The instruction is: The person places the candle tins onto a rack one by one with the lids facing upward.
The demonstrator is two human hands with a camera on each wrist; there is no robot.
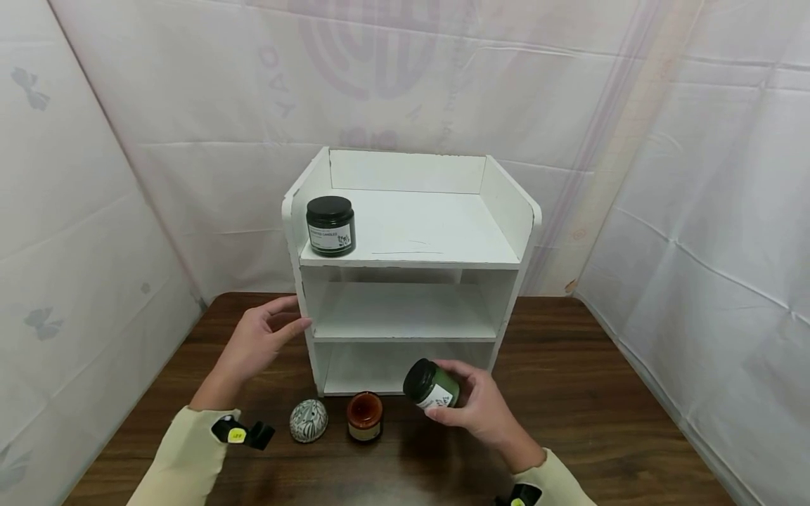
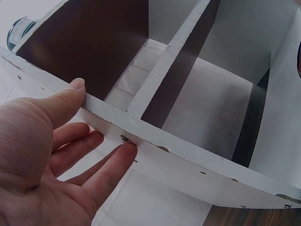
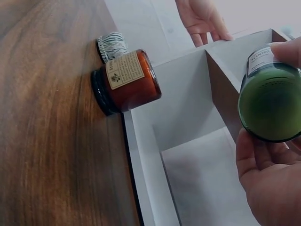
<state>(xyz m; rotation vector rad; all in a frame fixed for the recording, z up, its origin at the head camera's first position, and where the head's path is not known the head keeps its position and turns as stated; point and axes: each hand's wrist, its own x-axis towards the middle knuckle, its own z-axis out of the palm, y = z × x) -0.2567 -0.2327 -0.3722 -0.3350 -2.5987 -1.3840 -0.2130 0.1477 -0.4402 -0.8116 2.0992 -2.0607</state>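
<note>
My right hand grips a green glass candle jar with a black lid and white label. The jar is tilted in front of the bottom shelf, its green base facing the right wrist camera. At the left side panel of a white shelf unit, my left hand has its thumb at the front edge and loosely bent fingers along the outer face. An amber candle jar stands lid down on the table before the unit. Left of it sits a small black-and-white patterned tin.
A larger dark green candle jar stands upright at the left front of the top shelf. The unit has raised sides and two lower shelves. It stands on a dark wooden table, with white sheeting behind and on both sides.
</note>
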